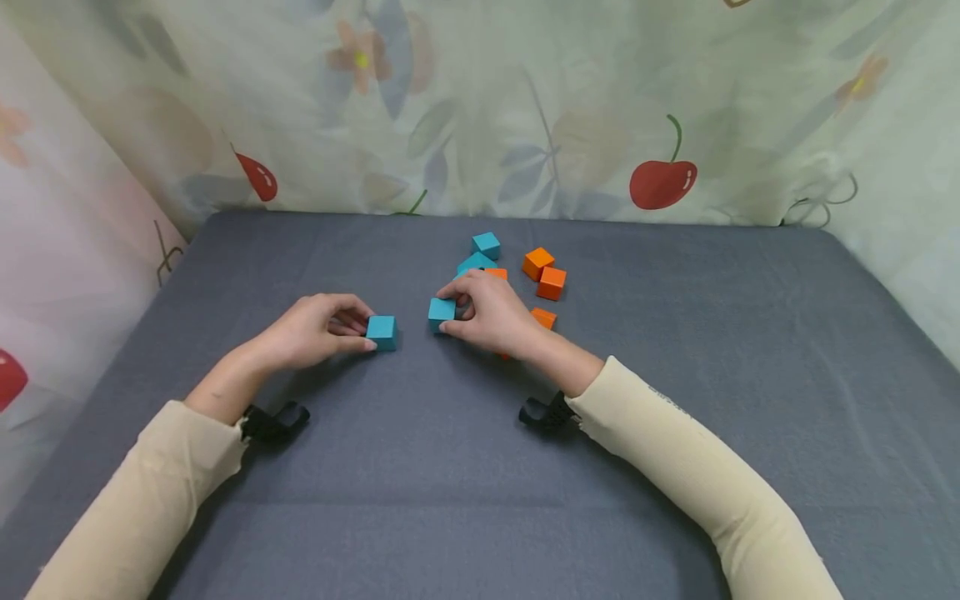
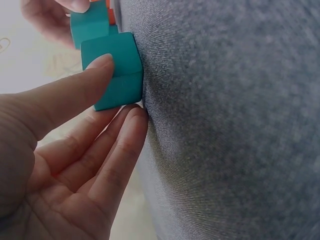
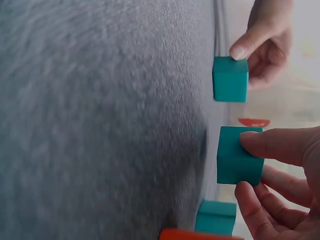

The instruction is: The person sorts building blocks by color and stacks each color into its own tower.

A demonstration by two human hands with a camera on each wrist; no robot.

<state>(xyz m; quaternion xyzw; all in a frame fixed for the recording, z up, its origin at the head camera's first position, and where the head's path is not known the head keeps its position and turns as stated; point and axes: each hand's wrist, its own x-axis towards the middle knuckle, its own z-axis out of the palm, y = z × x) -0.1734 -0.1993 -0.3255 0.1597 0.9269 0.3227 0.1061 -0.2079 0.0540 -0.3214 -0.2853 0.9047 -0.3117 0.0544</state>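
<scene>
One blue cube [image 1: 382,332] occupies the left grip [image 1: 317,332]; another [image 1: 441,313], the right grip [image 1: 497,315].

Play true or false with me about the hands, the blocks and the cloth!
1. The left fingers hold a blue block. True.
2. An orange block is being held. False: the right fingers hold another blue block.
3. Orange blocks lie on the gray cloth. True.
4. The two held blocks are touching. False: there is a gap between them.
5. Both sleeves are bright green. False: they are cream.
</scene>
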